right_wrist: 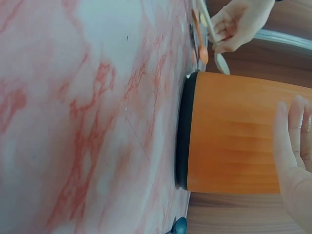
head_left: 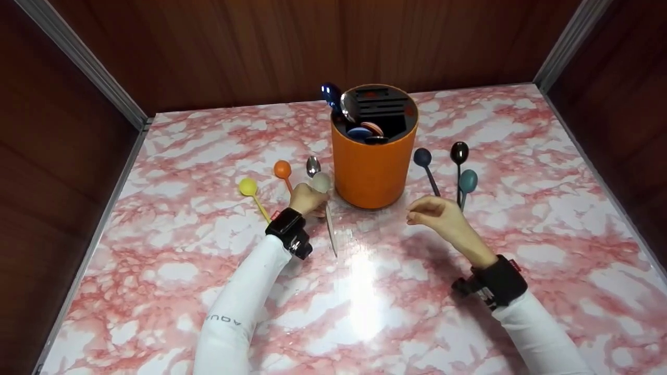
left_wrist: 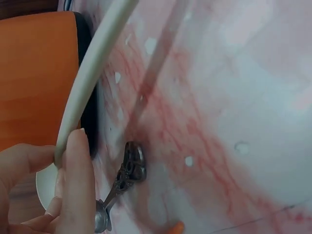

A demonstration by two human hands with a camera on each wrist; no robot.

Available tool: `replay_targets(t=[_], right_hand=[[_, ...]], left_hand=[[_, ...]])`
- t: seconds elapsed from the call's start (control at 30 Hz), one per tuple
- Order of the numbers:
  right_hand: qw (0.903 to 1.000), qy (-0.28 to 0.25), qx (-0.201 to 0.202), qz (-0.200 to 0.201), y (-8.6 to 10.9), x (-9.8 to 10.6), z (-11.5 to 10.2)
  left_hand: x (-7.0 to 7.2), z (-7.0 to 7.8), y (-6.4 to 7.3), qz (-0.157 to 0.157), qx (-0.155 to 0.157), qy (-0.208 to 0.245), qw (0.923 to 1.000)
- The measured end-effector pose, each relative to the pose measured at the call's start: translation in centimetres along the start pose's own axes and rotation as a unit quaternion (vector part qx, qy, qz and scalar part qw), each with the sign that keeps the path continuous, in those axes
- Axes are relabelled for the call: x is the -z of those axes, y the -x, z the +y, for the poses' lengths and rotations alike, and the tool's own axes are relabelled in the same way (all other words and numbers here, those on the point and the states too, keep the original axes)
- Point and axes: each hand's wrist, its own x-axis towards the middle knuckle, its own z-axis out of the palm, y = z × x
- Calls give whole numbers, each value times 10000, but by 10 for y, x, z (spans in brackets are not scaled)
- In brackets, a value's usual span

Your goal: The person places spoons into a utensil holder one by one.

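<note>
My left hand [head_left: 308, 200] pinches a cream-white spoon [head_left: 321, 182] near its neck, left of the orange utensil holder [head_left: 372, 172]. The spoon's bowl points toward the back, and its long handle [left_wrist: 90, 73] slants over the table in the left wrist view. Below that handle lies a metal spoon [left_wrist: 127, 170] with an ornate end. Right of the holder, my right hand [head_left: 440, 214] hovers with loosely bent fingers and nothing between them. It is nearest to a dark blue spoon [head_left: 423, 157], a black spoon [head_left: 459, 152] and a teal spoon [head_left: 468, 180].
A yellow spoon [head_left: 248, 186] and an orange spoon [head_left: 282, 169] lie on the left of the marbled table [head_left: 208, 260]. Inside the holder stand several items, among them a shiny blue spoon [head_left: 330, 95] and a silver spoon [head_left: 349, 107]. Wood-grain panels [head_left: 292, 52] enclose the table.
</note>
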Motion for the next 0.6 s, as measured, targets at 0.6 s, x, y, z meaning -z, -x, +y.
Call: replay_targets(t=[0.6], right_hand=[[9996, 234, -112, -146, -3, -5, 0]], left_hand=[[10, -2, 29, 181, -623, 978, 9931]])
